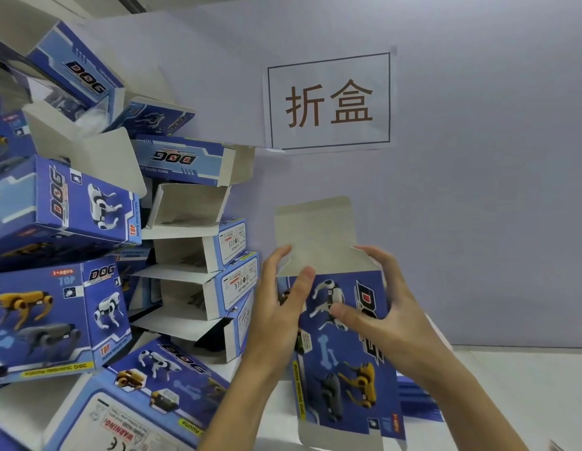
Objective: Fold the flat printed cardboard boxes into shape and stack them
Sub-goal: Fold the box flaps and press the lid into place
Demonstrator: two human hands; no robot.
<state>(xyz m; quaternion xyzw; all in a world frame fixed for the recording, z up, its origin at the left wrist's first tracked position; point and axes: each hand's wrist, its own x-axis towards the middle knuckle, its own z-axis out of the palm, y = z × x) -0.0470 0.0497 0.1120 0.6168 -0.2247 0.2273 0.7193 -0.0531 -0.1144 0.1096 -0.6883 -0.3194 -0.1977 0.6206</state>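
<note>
I see both hands, left (276,307) and right (377,304), gripping 1 upright blue box (345,362), its grey top flap (315,232) open.

One head-worn view (wide-angle) looks forward and slightly down, close over the table (527,385), facing the wall (478,190).

Both bare forearms run out of frame at the near edge. The left hand (278,307) covers the left side of the blue printed cardboard box (345,353) held upright; the right hand (384,307) hides part of its red "DOG" lettering. The heap of folded blue printed boxes (88,255) is cropped at the left edge. A thin stack of flat blue sheets (423,405) lies mostly hidden behind the right forearm.
</note>
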